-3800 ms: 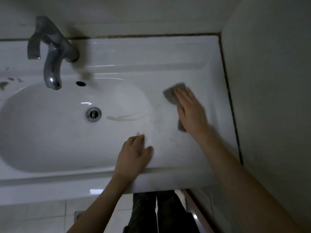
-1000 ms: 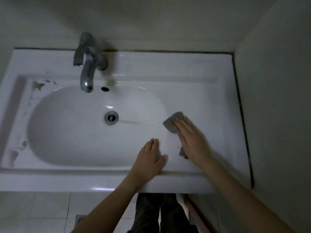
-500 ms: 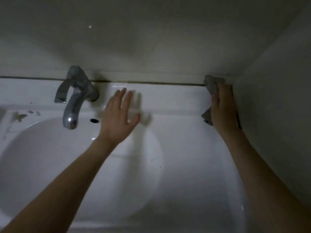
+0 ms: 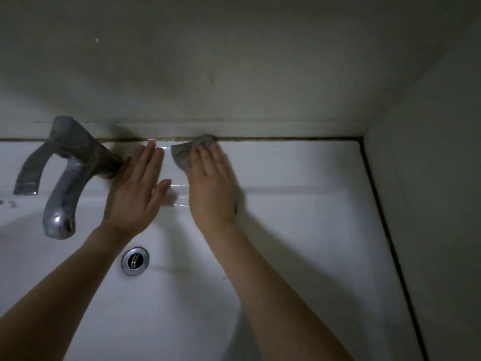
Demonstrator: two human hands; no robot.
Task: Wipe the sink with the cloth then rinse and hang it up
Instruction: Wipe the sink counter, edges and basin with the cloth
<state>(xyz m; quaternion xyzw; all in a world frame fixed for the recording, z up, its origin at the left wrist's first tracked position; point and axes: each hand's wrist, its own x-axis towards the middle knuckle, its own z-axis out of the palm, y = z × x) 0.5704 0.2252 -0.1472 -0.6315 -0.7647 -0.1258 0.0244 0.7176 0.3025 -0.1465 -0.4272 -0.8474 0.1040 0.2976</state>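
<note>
Right hand, fingers flat on the cloth, has swept from the corner along the sink's back ledge toward the tap; left hand flat, empty; wiping probably unfinished.

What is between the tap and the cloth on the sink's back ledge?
The left hand, fingers straight, is between the tap and the cloth; the head view shows it.
</note>
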